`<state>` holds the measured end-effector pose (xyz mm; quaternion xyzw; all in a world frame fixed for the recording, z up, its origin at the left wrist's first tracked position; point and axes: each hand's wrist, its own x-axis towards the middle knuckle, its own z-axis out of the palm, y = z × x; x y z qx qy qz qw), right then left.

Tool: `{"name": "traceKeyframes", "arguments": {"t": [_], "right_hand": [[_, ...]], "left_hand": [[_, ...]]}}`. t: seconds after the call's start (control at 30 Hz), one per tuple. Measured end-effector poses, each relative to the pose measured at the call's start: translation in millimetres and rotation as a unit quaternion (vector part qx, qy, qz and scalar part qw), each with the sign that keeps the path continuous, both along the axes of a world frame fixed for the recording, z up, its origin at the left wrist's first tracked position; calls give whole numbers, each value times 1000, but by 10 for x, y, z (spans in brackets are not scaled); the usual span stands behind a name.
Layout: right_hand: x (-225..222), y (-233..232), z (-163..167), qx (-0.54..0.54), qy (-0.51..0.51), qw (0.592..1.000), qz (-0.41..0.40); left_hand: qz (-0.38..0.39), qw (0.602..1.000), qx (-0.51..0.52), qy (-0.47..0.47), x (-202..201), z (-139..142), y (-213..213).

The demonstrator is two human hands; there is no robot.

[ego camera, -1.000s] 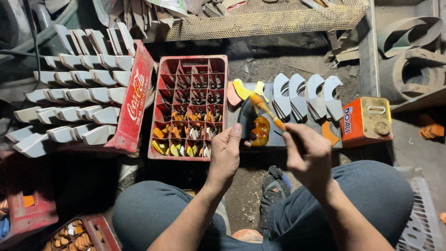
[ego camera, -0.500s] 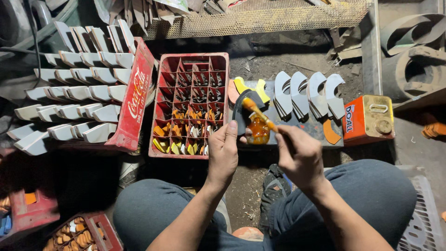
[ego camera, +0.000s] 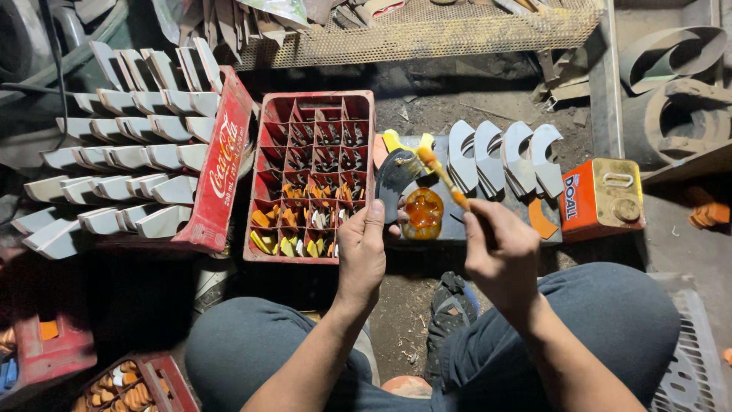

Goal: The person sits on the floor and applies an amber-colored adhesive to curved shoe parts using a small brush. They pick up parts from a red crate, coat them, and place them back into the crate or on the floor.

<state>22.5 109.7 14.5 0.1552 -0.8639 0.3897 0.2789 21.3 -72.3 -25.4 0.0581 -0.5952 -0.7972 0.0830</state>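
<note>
My left hand [ego camera: 361, 252] grips a dark curved sole-shaped piece [ego camera: 394, 178] by its lower end and holds it upright. My right hand [ego camera: 501, 256] holds a thin brush [ego camera: 441, 177] with an orange handle. The brush's yellow-smeared tip touches the upper part of the curved piece. Just below the piece sits a small open pot of orange glue [ego camera: 423, 213]. Behind it, several pale curved pieces [ego camera: 503, 155] stand in a row on a dark board.
A red divided crate [ego camera: 313, 174] with small orange and yellow bits stands left of the hands. Rows of pale curved pieces [ego camera: 122, 164] lie on a rack at the far left. An orange tin can [ego camera: 601, 197] stands at the right. My knees fill the bottom.
Both hands have stayed over the glue pot. The brush has shifted slightly along the curved piece, and its tip now sits near the piece's top.
</note>
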Motion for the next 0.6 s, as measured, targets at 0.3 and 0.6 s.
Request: {"name": "traceKeyframes", "arguments": {"t": [0.3, 0.6], "right_hand": [[-10, 9, -1, 6, 2, 1000, -5], [-4, 7, 17, 10, 18, 1000, 22]], "left_hand": [[-9, 999, 49, 2, 14, -3, 8], [5, 999, 51, -1, -8, -13, 6]]}}
